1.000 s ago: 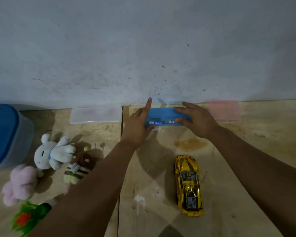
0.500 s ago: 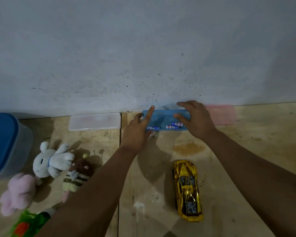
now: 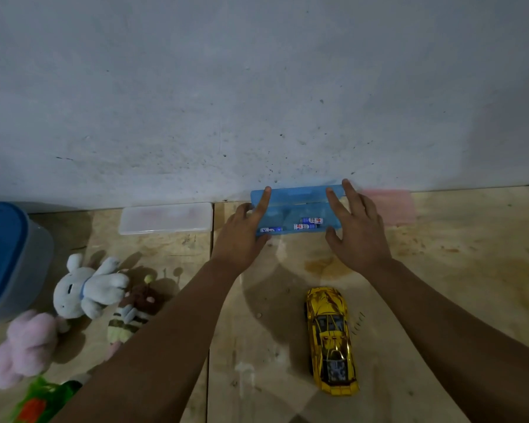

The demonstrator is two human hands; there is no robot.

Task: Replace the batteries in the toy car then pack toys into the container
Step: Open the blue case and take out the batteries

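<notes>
Three batteries in sight, car untouched

Three batteries (image 3: 306, 226) lie in the blue case (image 3: 297, 209) between the two hands, its lid tipped back against the wall. The left hand (image 3: 245, 236) holds the case's near-left corner, forefinger stretched up along the lid; the right hand (image 3: 356, 227) is released, fingers spread, its fingertips at the lid's right end, though I cannot tell for sure that they touch.

By my reading the task is barely begun: the case is open, no battery is taken out. The yellow toy car (image 3: 330, 340) sits upright on the counter (image 3: 455, 254) nearer the body than the right hand, wheels down, nothing opened. Left of the left arm the plush toys (image 3: 89, 288) lie unpacked, and the blue-lidded container (image 3: 9, 257) beyond them is closed.

The batteries carry blue, white and red labels; the writing is too small to read.
</notes>
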